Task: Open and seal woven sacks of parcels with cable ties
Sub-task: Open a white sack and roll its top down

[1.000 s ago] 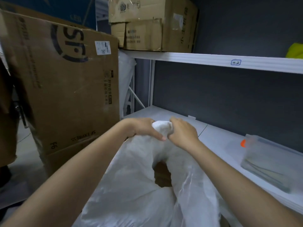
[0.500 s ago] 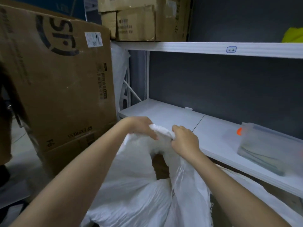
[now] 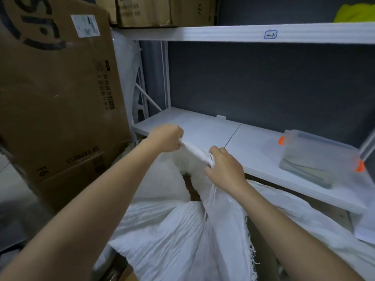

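- Gripping the gathered top of the white sack [image 3: 182, 230], the left hand [image 3: 165, 138] has its fingers curled tight round one end of a bunched strip of fabric.
- The right hand [image 3: 225, 169] grips the other end of that strip, fingers and thumb folded over the cloth, knuckles up.
- Between the two hands the fabric runs as a taut twisted band, sloping down from left to right (the left hand sits higher and farther from the camera).
- The rest of the sack hangs below and in front of the hands, creased and loose, with a frayed edge trailing down under the right wrist; a dark gap shows just beneath the band, and something brown sits inside it, too dim to identify.
- The sack stands on the floor just in front of the lower white shelf [image 3: 203, 126], and beside a big cardboard box [image 3: 60, 88] on the left.
- A clear plastic tub [image 3: 316, 157] with orange clips rests on that shelf, well to the right of the hands.
- More cardboard boxes [image 3: 162, 11] sit on the upper shelf, whose front edge carries a small handwritten label [image 3: 270, 34].
- Compared with a second ago, the hands have drawn apart: then they met knuckle to knuckle over a bunched knot of cloth, and now a stretch of fabric spans them.
- The left hand has stayed about level with the shelf edge, while the right has dropped lower and nearer.
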Available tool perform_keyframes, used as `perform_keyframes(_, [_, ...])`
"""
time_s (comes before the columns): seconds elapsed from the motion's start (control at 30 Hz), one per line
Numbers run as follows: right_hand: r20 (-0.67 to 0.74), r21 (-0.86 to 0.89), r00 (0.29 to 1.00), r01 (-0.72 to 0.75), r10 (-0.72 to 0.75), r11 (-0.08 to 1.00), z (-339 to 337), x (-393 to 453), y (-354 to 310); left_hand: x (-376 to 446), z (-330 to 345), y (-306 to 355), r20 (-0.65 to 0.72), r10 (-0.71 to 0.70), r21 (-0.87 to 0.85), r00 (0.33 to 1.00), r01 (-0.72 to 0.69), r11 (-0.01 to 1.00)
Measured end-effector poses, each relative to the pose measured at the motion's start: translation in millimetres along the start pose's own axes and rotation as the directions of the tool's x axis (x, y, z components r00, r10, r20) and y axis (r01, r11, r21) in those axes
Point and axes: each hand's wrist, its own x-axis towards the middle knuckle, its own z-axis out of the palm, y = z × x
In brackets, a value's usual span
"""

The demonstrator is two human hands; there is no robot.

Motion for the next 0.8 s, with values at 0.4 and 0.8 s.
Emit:
perform_keyframes(0.4, [-0.076, 0.092, 0.996, -0.035, 0.042, 0.995, -16.7, 16.0, 7.0, 1.8, 31.3, 45.0, -0.226, 0.288, 0.331, 0.931, -0.205, 0.921])
perform_keyframes(0.8, [-0.188, -0.032, 0.977, -0.107, 0.099, 0.994, -38.0, -16.4, 27.8, 25.0, 21.4, 62.5, -0.206, 0.250, 0.322, 0.946, -0.176, 0.930])
